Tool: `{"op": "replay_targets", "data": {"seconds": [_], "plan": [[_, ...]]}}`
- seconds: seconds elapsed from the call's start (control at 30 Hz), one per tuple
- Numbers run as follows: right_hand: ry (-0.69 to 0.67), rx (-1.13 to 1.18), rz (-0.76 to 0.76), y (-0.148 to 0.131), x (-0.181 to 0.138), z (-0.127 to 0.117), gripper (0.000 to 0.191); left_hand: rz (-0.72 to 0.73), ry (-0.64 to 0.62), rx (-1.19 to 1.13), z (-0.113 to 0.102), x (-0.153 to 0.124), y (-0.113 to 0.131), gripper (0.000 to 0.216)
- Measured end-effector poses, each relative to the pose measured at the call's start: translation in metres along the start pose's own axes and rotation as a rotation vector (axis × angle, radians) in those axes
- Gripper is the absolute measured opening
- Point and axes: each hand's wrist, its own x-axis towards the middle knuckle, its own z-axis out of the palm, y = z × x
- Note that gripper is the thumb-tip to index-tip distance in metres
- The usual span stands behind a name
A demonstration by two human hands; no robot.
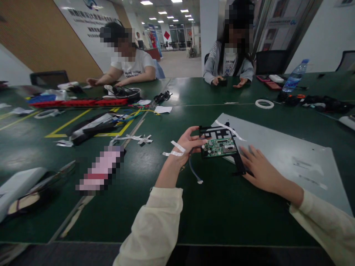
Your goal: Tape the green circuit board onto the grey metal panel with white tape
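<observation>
A small green circuit board (219,147) sits in a black frame (222,133) on the corner of a grey panel (280,151). My left hand (188,143) grips the board's left edge, fingers curled, with strips of white tape (174,149) stuck on its back. A thin grey cable (194,173) hangs below that hand. My right hand (259,168) lies flat, fingers spread, pressing the frame's lower right part against the panel. A white tape strip (230,130) crosses the frame's top.
Across the green table (216,207) two other people sit. A tape roll (264,103), a water bottle (295,76), red bars (80,102), coloured wires (133,112) and loose tape scraps (135,139) lie about. Dark bags (91,129) lie at left.
</observation>
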Motion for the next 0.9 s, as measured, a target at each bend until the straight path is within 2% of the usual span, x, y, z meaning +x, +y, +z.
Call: {"op": "replay_targets", "data": {"seconds": [0.1,0.37,0.63,0.9], "plan": [[-0.006,0.056,-0.116,-0.013,0.000,-0.005,0.062,-0.007,0.011,-0.002,0.000,0.000,0.001,0.062],[-0.052,0.181,-0.269,-0.044,0.003,-0.023,0.061,-0.033,0.064,0.007,-0.002,0.001,-0.001,0.059],[-0.071,0.245,-0.344,-0.067,0.004,-0.027,0.062,-0.067,0.064,0.017,-0.003,0.004,-0.009,0.066],[-0.102,0.215,-0.343,-0.072,0.003,-0.024,0.061,-0.083,0.024,0.039,-0.001,0.006,-0.023,0.065]]}}
